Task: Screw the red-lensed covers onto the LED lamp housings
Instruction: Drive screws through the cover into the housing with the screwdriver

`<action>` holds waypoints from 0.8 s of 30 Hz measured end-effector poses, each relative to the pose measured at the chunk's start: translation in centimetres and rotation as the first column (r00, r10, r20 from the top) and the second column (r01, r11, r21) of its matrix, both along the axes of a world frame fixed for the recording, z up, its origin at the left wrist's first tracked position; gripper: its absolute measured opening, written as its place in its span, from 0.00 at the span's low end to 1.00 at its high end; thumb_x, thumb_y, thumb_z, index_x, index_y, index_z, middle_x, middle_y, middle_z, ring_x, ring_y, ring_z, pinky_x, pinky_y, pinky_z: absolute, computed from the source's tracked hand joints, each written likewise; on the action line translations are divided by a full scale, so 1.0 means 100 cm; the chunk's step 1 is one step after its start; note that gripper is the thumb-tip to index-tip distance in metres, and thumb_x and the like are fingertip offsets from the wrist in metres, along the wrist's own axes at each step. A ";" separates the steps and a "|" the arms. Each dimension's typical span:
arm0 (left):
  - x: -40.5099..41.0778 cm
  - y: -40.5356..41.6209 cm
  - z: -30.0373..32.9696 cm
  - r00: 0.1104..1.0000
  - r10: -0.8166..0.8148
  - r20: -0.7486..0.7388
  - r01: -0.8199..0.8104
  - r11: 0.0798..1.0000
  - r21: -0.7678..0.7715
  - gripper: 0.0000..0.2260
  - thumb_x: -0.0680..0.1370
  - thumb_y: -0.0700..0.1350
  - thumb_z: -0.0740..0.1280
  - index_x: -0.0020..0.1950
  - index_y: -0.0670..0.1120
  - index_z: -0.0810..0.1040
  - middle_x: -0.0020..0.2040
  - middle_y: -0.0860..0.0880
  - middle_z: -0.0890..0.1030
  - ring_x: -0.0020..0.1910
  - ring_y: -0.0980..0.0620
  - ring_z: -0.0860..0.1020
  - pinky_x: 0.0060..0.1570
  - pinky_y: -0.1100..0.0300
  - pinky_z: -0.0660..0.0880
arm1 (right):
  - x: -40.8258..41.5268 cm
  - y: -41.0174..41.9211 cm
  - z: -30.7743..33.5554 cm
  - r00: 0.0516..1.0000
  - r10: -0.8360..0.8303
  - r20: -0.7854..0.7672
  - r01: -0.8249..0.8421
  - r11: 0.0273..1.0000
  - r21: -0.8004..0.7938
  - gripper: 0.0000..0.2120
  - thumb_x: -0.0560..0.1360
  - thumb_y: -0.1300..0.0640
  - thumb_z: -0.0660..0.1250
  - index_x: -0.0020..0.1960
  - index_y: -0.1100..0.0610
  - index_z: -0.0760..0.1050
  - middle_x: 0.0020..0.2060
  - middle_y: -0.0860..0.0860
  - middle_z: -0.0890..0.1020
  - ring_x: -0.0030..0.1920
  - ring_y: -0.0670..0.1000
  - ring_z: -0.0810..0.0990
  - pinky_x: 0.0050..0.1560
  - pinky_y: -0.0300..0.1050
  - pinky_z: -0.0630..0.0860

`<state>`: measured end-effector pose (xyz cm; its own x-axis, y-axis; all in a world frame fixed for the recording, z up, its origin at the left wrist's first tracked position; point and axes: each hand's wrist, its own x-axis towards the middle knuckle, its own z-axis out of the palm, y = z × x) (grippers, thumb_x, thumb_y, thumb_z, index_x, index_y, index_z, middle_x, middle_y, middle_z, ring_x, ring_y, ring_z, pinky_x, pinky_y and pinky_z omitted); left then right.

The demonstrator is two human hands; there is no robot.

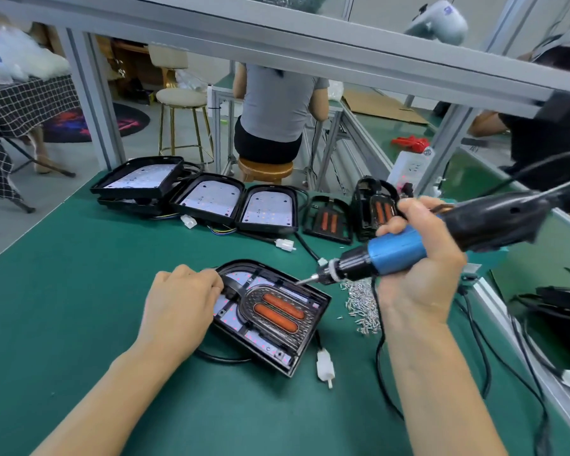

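The lamp housing [270,319] lies flat, long axis running 11-to-5 o'clock. The left hand [181,297] grips its rounded end; the right hand [418,258] clamps the electric screwdriver [392,251], tip pointing toward 8 o'clock.

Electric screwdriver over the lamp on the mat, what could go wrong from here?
1. The electric screwdriver comes in at a slant; its bit could slip off the screw and scratch the red-lensed cover.
2. The left hand steadies only the far corner of the housing, so it may shift.
3. The loose screws beside it could scatter.

Screw pile [364,304] beside housing [270,317].
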<state>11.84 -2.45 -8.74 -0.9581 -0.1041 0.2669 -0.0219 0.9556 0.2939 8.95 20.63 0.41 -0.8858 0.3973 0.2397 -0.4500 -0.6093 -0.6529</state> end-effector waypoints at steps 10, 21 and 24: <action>-0.032 0.094 0.040 0.956 -0.256 -0.146 0.247 0.966 -0.076 0.07 0.81 0.44 0.60 0.46 0.51 0.77 0.40 0.52 0.79 0.46 0.47 0.74 0.50 0.54 0.62 | 0.010 0.048 -0.011 0.961 -0.275 0.037 0.263 0.947 0.186 0.09 0.64 0.66 0.69 0.34 0.53 0.74 0.27 0.47 0.75 0.27 0.50 0.71 0.37 0.44 0.69; -0.080 0.177 0.017 0.883 -0.364 0.297 0.454 0.823 -0.341 0.10 0.73 0.34 0.61 0.40 0.49 0.74 0.37 0.50 0.77 0.40 0.47 0.73 0.47 0.54 0.58 | 0.015 0.066 -0.010 0.969 -0.245 0.032 0.233 0.947 0.220 0.09 0.64 0.66 0.70 0.32 0.53 0.74 0.27 0.49 0.75 0.27 0.51 0.72 0.34 0.42 0.71; -0.079 0.175 0.011 0.880 -0.364 0.305 0.453 0.837 -0.308 0.11 0.75 0.36 0.62 0.47 0.51 0.79 0.48 0.50 0.82 0.48 0.48 0.76 0.52 0.54 0.61 | 0.016 0.072 -0.011 0.967 -0.252 0.031 0.238 0.945 0.226 0.11 0.64 0.66 0.70 0.31 0.51 0.75 0.27 0.48 0.75 0.27 0.50 0.72 0.34 0.43 0.71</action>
